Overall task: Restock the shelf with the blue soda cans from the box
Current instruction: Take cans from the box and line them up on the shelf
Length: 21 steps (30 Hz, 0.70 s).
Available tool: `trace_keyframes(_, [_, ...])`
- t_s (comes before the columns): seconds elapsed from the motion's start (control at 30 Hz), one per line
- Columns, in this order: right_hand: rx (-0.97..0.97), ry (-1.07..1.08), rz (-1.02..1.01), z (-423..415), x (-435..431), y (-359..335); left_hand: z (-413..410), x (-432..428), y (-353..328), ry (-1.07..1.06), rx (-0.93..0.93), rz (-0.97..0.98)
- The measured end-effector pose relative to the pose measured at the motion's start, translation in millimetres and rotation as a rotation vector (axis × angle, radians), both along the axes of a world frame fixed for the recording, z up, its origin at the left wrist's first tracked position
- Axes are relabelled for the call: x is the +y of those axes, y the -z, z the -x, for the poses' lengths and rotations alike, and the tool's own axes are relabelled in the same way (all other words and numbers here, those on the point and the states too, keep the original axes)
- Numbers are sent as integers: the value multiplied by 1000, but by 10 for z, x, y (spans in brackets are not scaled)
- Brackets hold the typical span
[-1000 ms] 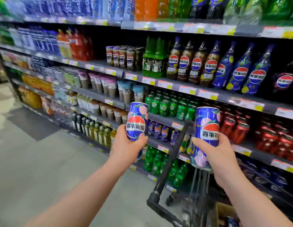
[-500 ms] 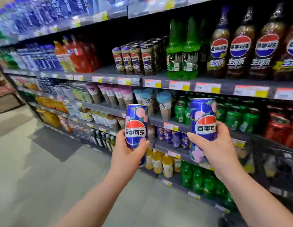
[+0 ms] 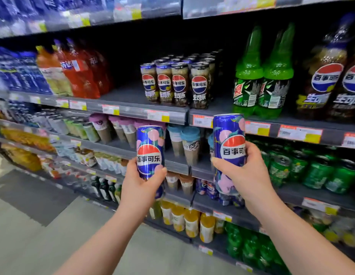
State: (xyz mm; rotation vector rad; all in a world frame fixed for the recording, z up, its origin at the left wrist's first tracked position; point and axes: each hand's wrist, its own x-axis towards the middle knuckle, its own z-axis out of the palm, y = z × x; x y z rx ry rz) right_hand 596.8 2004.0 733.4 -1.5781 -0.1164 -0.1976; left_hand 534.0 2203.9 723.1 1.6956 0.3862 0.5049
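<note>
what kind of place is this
Most likely a supermarket drinks aisle: long grey metal shelves stacked in tiers, rows of identical drinks such as the green plastic soda bottles, and white-and-yellow paper price tags along every shelf edge.

A tall dark grey metal store shelving unit (image 3: 131, 96) has white and yellow price labels (image 3: 158, 115) along each shelf edge. On the shelf at eye level, from left to right, stand blue-labelled bottles (image 3: 22, 76), orange and red drink bottles (image 3: 77, 76), a block of short brown cola cans with round red, white and blue logos (image 3: 178, 84), two green plastic bottles (image 3: 264, 84) and large brown cola bottles (image 3: 327, 86). The shelf below carries purple-lidded cups (image 3: 121, 128), teal-lidded cups (image 3: 185, 141) and green cans (image 3: 315, 171). Lower down stand blue patterned cans (image 3: 207, 187), then yellow juice bottles (image 3: 191, 222) beside dark green bottles (image 3: 249, 247).
</note>
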Motion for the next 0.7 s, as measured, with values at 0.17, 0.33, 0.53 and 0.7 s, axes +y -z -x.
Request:
trace_keyframes(0.17, [-7,20,-32,-204,988,-105,-332,1013,-96,80,-84,11])
trace_keyframes(0.33, [24,22,-59,-398,1909,-192,-679,1919,-231,105,-117,13])
trace_keyframes(0.53, [3,29,-2,-765,2616,-325,-1116,2596,-272,127,-118,13])
trace_keyframes(0.7, [-43,-7,-31,-1321,3099,-456,-1611,3003,-369,133,-162,-24])
